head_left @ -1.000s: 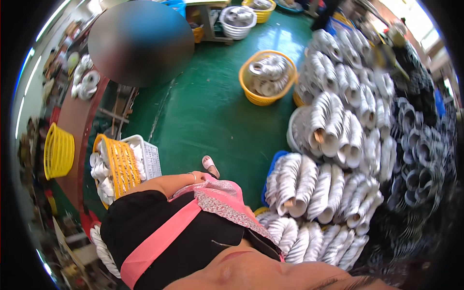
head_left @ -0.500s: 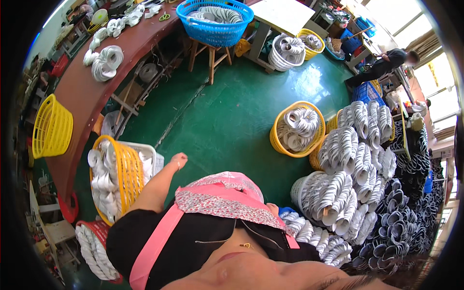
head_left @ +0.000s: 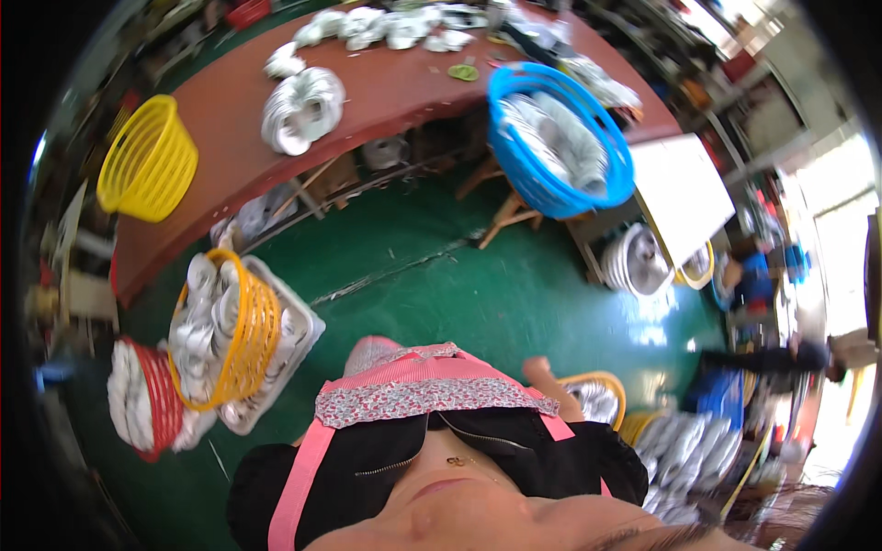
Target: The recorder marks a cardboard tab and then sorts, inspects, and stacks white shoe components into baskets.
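Note:
My right hand (head_left: 540, 370) hangs beside my pink apron (head_left: 441, 381), over the green floor. Motion smears its fingers, and I see nothing held in it. Just past it stands a yellow basket (head_left: 617, 393) with silvery-white coils, partly covered by my arm. My left hand is out of sight. Towards the left, an orange-yellow basket (head_left: 248, 335) filled with white rolls leans against a white basket (head_left: 310, 342). A red basket (head_left: 163, 397) of white rolls is nearby.
A curved brown table (head_left: 230, 170) carries a yellow basket (head_left: 152, 156), a white coil bundle (head_left: 308, 108) and green-handled scissors (head_left: 463, 73). A blue basket (head_left: 524, 174) of coils rests on a wooden stool (head_left: 505, 219). Coil stacks (head_left: 689, 455) and a person (head_left: 772, 358) are at right.
My view has turned left, so the table and blue basket sit more centrally. My left hand has gone out of view. My right hand now shows more fully beside the apron.

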`<state>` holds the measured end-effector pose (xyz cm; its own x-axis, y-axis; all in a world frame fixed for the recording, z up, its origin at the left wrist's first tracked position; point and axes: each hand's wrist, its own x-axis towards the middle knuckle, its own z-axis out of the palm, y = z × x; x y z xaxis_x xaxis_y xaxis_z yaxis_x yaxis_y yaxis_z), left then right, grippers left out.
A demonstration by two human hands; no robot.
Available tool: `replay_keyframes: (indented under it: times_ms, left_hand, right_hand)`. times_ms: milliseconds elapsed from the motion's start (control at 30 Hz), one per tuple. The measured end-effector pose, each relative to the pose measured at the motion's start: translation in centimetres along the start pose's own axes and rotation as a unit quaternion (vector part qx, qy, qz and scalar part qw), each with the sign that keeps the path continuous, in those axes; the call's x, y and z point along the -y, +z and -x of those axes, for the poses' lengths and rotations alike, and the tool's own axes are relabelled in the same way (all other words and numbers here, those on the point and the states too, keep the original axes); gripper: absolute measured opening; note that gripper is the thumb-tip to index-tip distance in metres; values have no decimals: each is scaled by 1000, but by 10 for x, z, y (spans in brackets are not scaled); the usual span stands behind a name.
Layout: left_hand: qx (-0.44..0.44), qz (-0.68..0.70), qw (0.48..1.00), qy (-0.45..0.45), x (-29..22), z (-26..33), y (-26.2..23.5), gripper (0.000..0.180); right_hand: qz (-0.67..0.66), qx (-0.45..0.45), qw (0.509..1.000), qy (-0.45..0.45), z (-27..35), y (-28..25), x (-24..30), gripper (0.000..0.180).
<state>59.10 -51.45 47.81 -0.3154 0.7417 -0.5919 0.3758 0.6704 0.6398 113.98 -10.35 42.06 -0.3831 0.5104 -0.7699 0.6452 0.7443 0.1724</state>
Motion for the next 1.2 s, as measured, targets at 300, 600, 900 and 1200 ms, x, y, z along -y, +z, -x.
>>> replay_keyframes:
  times_ms: [300, 600, 900, 1200]
  left_hand:
    - [-151, 147, 978, -18, -48, -63, -5, 16]
    - [-245, 278, 928, 36, -70, -317, -233, 22]
    - [-575, 54, 807, 122, -226, -380, -428, 21]
    - [-384, 241, 839, -302, -192, -294, -138, 25]
  right_hand:
    - [-631, -321, 704, 63, -202, -410, -82, 24]
    - [-396, -126, 884, -215, -232, -453, 116, 31]
    - [-354, -251, 816, -382, -265, -624, 182, 18]
    - [-77, -460, 625, -626, -322, -887, 378, 45]
